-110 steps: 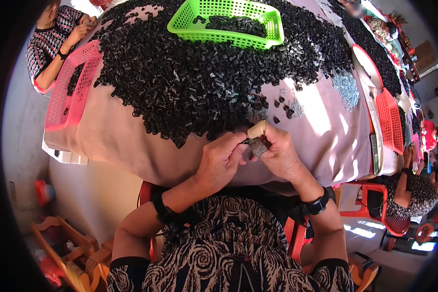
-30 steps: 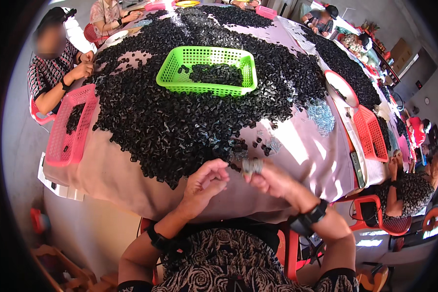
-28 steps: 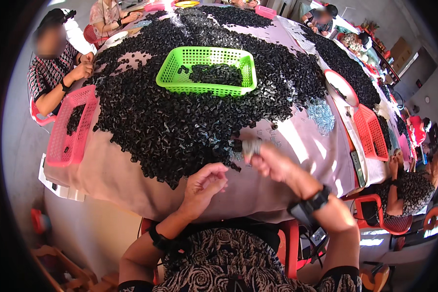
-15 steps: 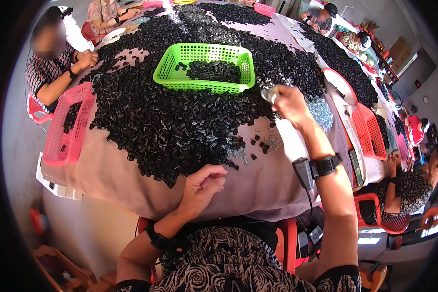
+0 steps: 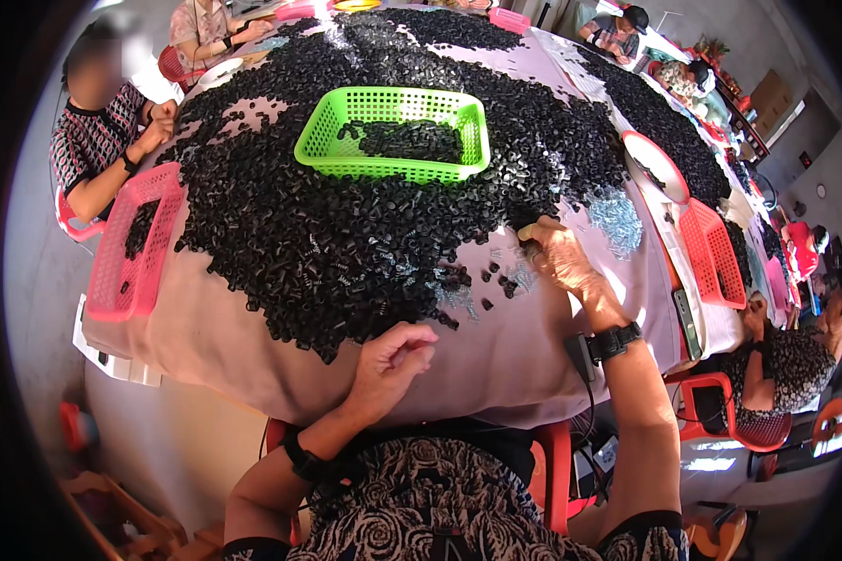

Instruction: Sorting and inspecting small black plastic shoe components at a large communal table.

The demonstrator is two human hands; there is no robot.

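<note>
My left hand (image 5: pixel 393 372) rests near the table's front edge, just short of the heap of small black plastic parts (image 5: pixel 318 252). Its fingers are curled in toward the thumb; whatever they may hold is hidden. Farther out on the right, my right hand (image 5: pixel 561 257) reaches to the heap's edge, with its fingers drawn together among the black parts. What it grips there, if anything, cannot be made out. Between the hands lie some small metal springs (image 5: pixel 458 297) and a few loose black parts (image 5: pixel 503 280).
A green basket (image 5: pixel 393 169) holding black parts stands on the heap. A pink basket (image 5: pixel 112 280) is at the left edge, a red one (image 5: pixel 711 252) at the right, near a round dish (image 5: pixel 660 154). Silvery springs (image 5: pixel 616 224) lie right of my hand. Other people sit around the table.
My right hand has come back toward me, from beside the green basket to the near edge of the heap. My left hand has stayed in place, still curled.
</note>
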